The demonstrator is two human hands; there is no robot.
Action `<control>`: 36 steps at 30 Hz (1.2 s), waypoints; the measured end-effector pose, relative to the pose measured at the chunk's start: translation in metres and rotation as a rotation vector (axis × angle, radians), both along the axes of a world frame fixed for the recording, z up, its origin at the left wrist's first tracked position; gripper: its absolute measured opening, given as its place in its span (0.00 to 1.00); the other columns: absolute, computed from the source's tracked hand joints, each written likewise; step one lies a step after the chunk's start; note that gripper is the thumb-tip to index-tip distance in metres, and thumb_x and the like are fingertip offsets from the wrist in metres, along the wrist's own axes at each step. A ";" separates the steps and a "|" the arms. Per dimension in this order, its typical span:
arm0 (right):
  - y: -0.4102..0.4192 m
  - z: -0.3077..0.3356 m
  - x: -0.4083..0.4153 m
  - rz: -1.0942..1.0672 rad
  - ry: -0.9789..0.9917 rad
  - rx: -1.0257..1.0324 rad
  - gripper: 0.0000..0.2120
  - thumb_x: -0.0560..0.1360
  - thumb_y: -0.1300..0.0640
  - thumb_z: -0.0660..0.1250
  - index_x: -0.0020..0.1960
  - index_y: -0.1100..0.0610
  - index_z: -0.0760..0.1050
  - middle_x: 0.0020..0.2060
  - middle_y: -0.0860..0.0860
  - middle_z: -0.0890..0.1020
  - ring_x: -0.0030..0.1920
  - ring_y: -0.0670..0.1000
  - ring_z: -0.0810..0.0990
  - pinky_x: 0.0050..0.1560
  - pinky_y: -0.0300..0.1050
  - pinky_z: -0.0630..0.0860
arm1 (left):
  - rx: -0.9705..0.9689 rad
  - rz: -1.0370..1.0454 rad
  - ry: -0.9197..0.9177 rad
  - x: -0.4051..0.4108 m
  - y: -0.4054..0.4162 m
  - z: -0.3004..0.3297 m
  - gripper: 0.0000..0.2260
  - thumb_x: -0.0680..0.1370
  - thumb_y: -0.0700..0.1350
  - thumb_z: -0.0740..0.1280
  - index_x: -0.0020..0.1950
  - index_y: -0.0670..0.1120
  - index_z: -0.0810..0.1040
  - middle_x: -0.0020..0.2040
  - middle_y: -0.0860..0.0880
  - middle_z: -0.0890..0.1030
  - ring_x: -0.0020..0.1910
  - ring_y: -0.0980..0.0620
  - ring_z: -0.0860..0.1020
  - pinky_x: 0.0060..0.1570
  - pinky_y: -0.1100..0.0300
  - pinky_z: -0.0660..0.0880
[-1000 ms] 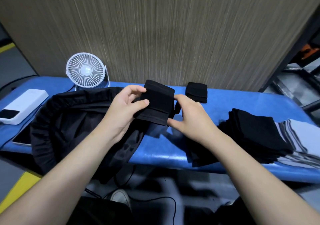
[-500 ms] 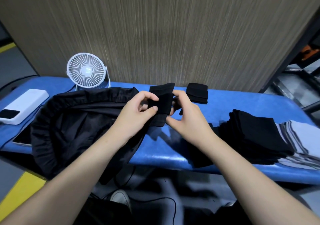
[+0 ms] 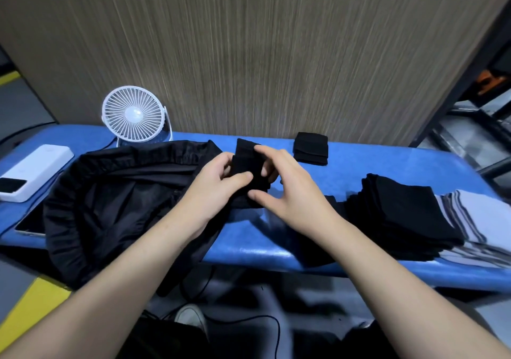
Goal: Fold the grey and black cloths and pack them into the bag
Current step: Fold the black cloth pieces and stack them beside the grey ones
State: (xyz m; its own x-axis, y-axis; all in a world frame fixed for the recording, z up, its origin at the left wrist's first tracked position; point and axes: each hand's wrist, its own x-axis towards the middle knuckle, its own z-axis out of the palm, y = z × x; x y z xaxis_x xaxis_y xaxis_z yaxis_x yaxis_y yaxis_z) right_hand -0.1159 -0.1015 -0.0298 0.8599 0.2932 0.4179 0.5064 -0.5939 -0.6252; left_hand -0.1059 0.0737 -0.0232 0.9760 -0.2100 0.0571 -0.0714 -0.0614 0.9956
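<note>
Pinching a small black knitted cloth (image 3: 247, 169) between them, both hands are clamped on it above the middle of the blue padded bench (image 3: 359, 170). The left hand (image 3: 214, 185) has its thumb across the front of the cloth and its fingers curled behind; the right hand (image 3: 287, 184) grips the other edge, fingers over the top and thumb low at the bottom corner. Holding it upright and narrow like this looks like the way to press the last fold flat before it goes anywhere.

Directly to the left of the hands lies the black fabric drawstring bag (image 3: 116, 201), its gathered mouth spread wide and turned toward the cloth, probably so the folded piece can be slipped in with a short sideways move. Just beyond the right hand sits a small stack of folded black cloths (image 3: 311, 148), likely finished and waiting to be packed. Farther to the right is a flat pile of black cloths (image 3: 401, 209) overlapping grey striped cloths (image 3: 478, 220), apparently the unfolded supply, kept within easy reach.

Beyond the bag stands a white round desk fan (image 3: 134, 115), and at the far left rest a white rectangular power bank (image 3: 33, 172) and a dark flat tablet (image 3: 30, 224).
</note>
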 end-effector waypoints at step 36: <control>-0.101 0.026 -0.031 -0.279 0.401 -0.338 0.10 0.75 0.55 0.71 0.56 0.47 0.78 0.46 0.46 0.78 0.44 0.46 0.75 0.41 0.37 0.67 | 0.327 -0.094 0.076 -0.008 -0.085 -0.022 0.15 0.76 0.43 0.74 0.61 0.51 0.77 0.50 0.50 0.76 0.24 0.56 0.72 0.34 0.63 0.73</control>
State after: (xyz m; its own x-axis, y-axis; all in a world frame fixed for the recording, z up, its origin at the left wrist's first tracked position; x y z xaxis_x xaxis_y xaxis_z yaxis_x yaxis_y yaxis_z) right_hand -0.1465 -0.2021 -0.0035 0.9951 0.0936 -0.0323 0.0659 -0.8699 -0.4887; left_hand -0.1136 -0.0115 -0.0451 0.9503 -0.2947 -0.1003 -0.0184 -0.3749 0.9269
